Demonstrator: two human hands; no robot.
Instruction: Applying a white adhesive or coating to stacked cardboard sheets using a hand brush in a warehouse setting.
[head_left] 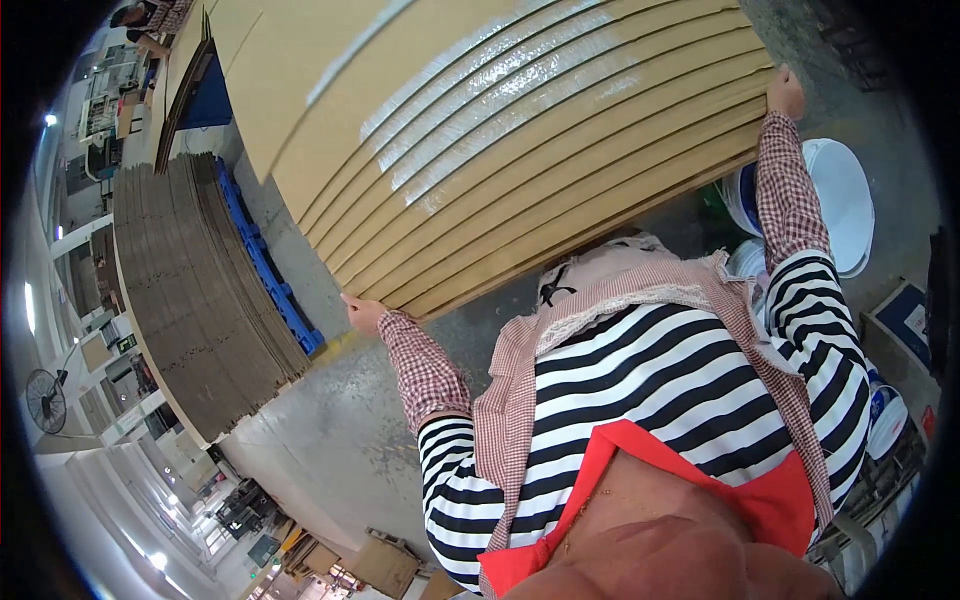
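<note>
In front of me lie several brown cardboard sheets (560, 175), overlapping in narrow steps like a fan. A shiny whitish, wet-looking patch (500, 75) runs across their exposed strips. At the near left corner, my left hand (364, 313) is closed on the edges of the sheets. My right hand (786, 93) grips the right-hand edge, farther from my body. The undersides of the sheets and the fingers tucked below them are hidden.
A tall stack of cardboard (200, 290) stands at the left beside a blue pallet (262, 265). White buckets (838, 205) stand close to my right arm. A person (150, 22) is at the far left, and a fan (46, 400) stands at the left rim.
</note>
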